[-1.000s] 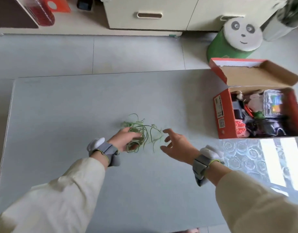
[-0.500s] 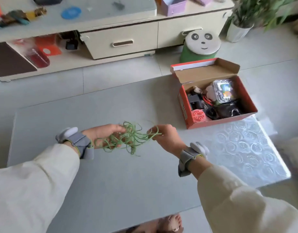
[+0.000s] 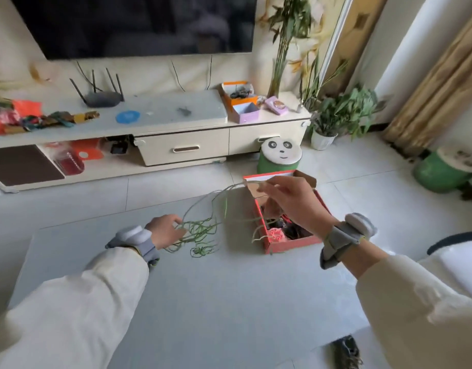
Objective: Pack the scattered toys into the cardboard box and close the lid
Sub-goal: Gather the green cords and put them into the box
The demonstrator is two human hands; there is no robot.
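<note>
1. Two hands are working above the pale grey rectangular table [image 3: 216, 302], well apart, and one tangle of thin green string [image 3: 200, 231] is running between them.
2. The left hand [image 3: 164, 230] is staying low, near the table top, with its fingers curling round the bunched end of the tangle.
3. The right hand [image 3: 293, 206] is raised higher and is pinching a strand between thumb and fingertips. Several strands are arching down from that pinch to the bunch.
4. The lowest loops of the tangle are hanging just over the table, between the left hand and the box; whether they are touching it cannot be told.
5. The red cardboard box with a brown inside [image 3: 290, 242] is sitting on the right part of the table, with its lid flap standing open at the far side.
6. The right hand is hanging in front of the box and is hiding much of the inside and part of the lid.
7. A pink round plastic toy [image 3: 276, 234] is lying in the near left corner of the box beside dark items too blurred to tell.
8. A grey band with a white pod [image 3: 346, 235] is sitting on each wrist.
9. A green round stool with a panda face [image 3: 280, 158] is standing on the tiled floor just beyond the box.
10. A cream cabinet with two drawers [image 3: 181, 149] is standing behind, carrying a black router with four aerials [image 3: 100, 98].
</note>
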